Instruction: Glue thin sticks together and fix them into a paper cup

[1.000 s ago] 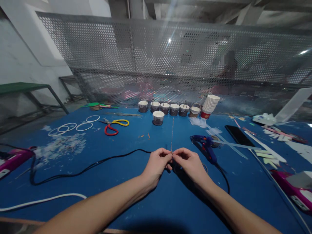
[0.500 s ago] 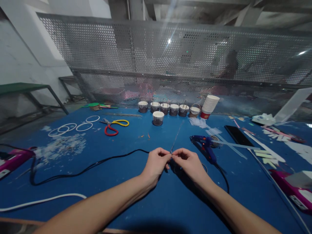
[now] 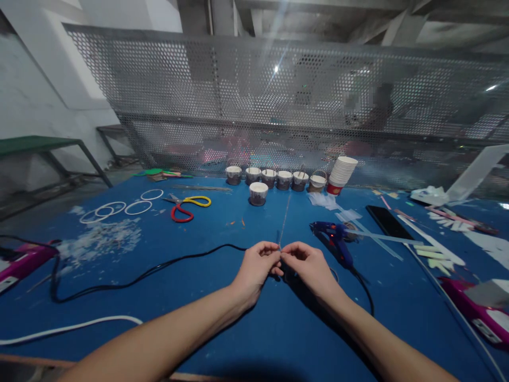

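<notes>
My left hand [image 3: 260, 265] and my right hand [image 3: 306, 262] meet at the middle of the blue table, fingertips pinched together. Both pinch a thin, greyish strand [image 3: 285, 220], which rises from between the fingertips and points away from me. Its lower part is hidden by my fingers. Beyond the hands stands a small dark-patterned white cup [image 3: 258, 193]. To the right of my right hand lies a blue glue gun [image 3: 336, 239] with a clear stick in its back.
Several small cups [image 3: 283, 179] line the back beside a stack of paper cups [image 3: 342, 174]. Scissors [image 3: 185, 207] and white rings [image 3: 138, 207] lie left. A black phone [image 3: 388, 223], white strips and a pink power strip [image 3: 479, 313] are right. A black cable [image 3: 159, 267] crosses the left side.
The strand's far part has shifted slightly left and stands more upright. The fingers of my left hand have changed position a little. The person behind the mesh has moved slightly.
</notes>
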Demonstrator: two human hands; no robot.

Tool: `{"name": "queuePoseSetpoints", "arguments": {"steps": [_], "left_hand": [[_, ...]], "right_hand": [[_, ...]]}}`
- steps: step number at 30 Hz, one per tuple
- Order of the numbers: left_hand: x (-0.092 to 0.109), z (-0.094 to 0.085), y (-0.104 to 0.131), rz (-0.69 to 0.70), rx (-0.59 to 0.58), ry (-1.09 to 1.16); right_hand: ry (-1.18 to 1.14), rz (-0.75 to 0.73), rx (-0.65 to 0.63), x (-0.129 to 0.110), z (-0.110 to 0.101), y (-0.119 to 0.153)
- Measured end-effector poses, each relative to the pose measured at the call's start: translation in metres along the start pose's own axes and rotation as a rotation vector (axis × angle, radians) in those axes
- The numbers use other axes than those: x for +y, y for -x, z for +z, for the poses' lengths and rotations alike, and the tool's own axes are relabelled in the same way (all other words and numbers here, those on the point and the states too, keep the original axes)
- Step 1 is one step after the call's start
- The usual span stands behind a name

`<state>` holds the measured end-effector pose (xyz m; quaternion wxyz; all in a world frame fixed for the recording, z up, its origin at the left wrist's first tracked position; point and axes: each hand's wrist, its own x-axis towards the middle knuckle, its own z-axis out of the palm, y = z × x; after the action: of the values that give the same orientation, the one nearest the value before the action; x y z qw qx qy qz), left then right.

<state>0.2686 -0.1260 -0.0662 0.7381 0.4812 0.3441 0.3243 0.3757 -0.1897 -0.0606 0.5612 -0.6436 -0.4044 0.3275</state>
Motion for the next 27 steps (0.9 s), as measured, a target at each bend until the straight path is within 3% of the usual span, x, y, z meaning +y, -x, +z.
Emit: {"name": "queuePoseSetpoints", "arguments": {"steps": [14, 27], "left_hand": [[0.0036, 0.0023, 0.0007, -0.083, -0.007, 0.142], [0.0041, 0.0004, -0.0008, -0.058, 0.011, 0.041]], "right_hand": [[-0.031, 0.007, 0.024, -0.0006, -0.0015, -0.0010], [-0.050, 0.020, 0.007, -0.0018, -0.0021, -0.0002]]}}
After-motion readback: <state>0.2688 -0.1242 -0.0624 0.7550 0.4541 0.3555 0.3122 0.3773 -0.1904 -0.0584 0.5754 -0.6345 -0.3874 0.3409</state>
